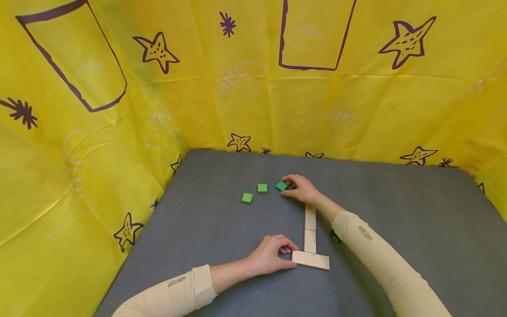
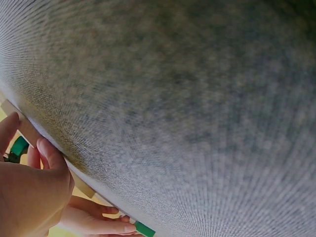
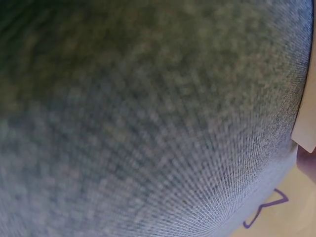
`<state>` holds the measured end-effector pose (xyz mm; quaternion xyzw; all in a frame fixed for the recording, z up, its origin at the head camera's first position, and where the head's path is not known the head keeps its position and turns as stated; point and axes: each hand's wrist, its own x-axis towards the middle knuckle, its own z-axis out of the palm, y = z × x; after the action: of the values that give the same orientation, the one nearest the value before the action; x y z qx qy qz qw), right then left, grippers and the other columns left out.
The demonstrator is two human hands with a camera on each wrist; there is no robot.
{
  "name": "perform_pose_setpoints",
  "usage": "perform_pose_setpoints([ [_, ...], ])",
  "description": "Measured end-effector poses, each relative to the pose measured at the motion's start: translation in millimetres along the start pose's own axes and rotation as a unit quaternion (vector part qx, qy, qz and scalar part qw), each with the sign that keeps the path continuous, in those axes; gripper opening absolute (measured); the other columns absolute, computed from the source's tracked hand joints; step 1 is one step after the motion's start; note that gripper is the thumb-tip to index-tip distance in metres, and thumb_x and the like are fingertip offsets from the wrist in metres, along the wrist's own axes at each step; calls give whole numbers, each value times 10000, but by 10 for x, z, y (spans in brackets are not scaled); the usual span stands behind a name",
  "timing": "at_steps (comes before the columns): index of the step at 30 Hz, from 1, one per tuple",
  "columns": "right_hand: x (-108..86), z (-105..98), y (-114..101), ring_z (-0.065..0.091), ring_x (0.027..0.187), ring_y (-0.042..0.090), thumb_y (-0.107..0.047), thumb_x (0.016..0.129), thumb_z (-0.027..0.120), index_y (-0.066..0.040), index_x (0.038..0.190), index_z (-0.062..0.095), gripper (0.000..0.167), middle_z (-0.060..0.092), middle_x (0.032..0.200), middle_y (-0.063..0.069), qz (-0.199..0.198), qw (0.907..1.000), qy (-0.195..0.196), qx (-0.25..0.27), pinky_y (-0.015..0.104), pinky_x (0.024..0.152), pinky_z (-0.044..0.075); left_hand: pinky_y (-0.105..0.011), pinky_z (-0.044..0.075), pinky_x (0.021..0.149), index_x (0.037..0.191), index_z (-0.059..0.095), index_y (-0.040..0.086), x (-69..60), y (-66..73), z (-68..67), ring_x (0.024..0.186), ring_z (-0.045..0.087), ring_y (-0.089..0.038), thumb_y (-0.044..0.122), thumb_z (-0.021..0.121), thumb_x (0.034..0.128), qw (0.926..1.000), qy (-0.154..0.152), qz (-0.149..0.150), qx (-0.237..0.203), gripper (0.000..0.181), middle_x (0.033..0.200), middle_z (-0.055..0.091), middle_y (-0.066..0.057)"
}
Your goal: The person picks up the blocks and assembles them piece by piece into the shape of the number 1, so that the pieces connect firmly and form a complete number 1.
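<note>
My right hand pinches a dark green square block between thumb and fingers, at the far side of the grey surface. Two light green square blocks, one nearer and one farther, lie left of it. Closer in, my left hand grips the left end of a wooden plank lying crosswise. Two more planks, a near one and a far one, run end to end away from it; the right hand hides the far end. The left wrist view shows the left thumb and fingers around the plank.
Yellow cloth walls with purple drawings enclose the grey surface at the back and sides. A dark green object shows beside the right sleeve, partly hidden. The right forearm reaches over the right part of the surface.
</note>
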<state>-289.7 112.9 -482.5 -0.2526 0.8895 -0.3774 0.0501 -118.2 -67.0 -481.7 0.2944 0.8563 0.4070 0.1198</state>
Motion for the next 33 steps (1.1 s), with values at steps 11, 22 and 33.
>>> perform_pose_setpoints([
  [11,0,4,3,514,921,284,-165,868,744,-4,1254,606,441,605,1053,146,-20,10000,20,-69,408,819,422,-117,470,750,999,726,101,-3,-18,19,807,560,30,130,840,765,9999,39,136,70,262,902,640,58],
  [22,8,2,0,496,884,272,-160,861,749,-14,1257,610,444,592,1018,138,-169,9998,47,-126,379,781,403,-121,474,749,998,727,99,-3,-27,20,805,561,27,131,840,767,9998,68,163,26,259,898,637,65],
  [33,-6,-4,-4,498,897,275,-180,852,763,-16,1230,622,436,594,1029,136,-5,10000,60,-43,384,794,403,-124,474,753,997,729,100,-5,-28,17,807,562,24,128,842,764,9999,55,138,26,261,899,643,61],
])
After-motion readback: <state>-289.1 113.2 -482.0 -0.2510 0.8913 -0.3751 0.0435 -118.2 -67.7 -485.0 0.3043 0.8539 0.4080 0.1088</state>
